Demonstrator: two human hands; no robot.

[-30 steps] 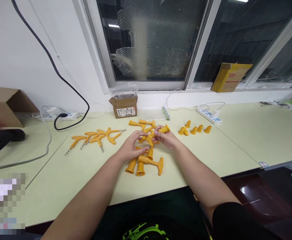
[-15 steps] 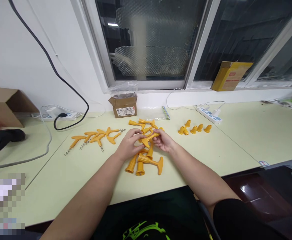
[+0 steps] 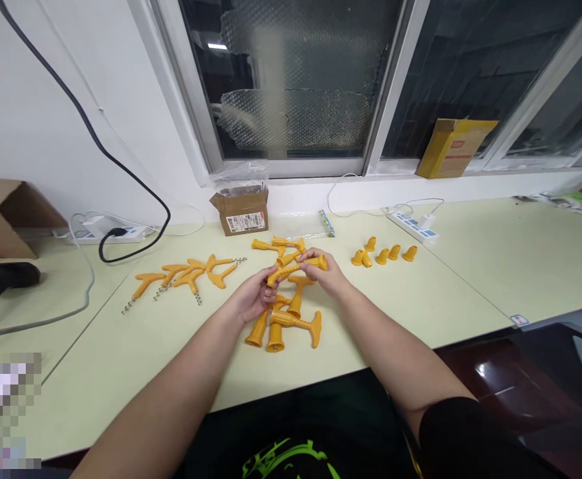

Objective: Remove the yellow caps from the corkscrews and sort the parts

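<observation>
Head view: left hand [image 3: 251, 299] and right hand [image 3: 323, 276] both closed around one yellow corkscrew [image 3: 295, 267]

Wall: white, plain [image 3: 31, 133]
Window: dark panes, pale frame [image 3: 295, 80]
Table: pale green top [image 3: 495, 266]
Floor: dark, glossy [image 3: 510, 379]
</observation>
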